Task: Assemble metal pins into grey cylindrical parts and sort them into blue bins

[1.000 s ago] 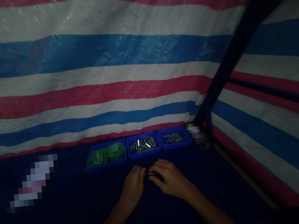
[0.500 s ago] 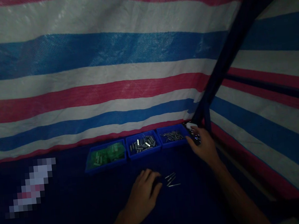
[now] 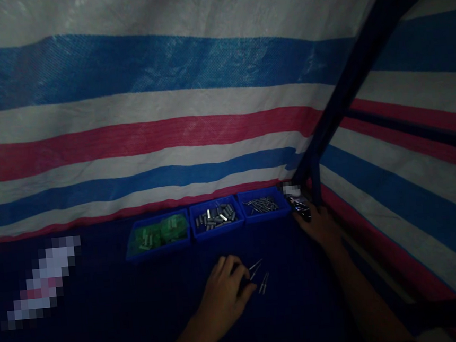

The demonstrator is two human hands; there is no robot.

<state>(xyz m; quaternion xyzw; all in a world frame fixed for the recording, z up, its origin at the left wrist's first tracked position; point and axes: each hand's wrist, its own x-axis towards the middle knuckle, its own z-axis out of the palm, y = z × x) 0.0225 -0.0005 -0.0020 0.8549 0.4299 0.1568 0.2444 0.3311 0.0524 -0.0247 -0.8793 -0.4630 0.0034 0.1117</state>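
My left hand rests over the dark blue table, its fingers bent and its thumb apart from the index finger. Several thin metal pins lie just right of its fingertips, the nearest close to the index finger. Further right, my right hand lies with thumb and fingers spread beside a dark, glossy flat object with bright specks. Its thumb is at that object's near edge; whether it touches is too dark to tell.
Along the back stand three blue bins: one with thin pins, one with short metal cylinders, and one with green plastic and metal pieces. A small white object sits at the corner by a slanted frame bar. Striped sheeting hangs behind.
My right hand has drawn back and a little right from the dark object, uncovering more of it. My left hand has shifted slightly right, and the loose pins lie at different angles.
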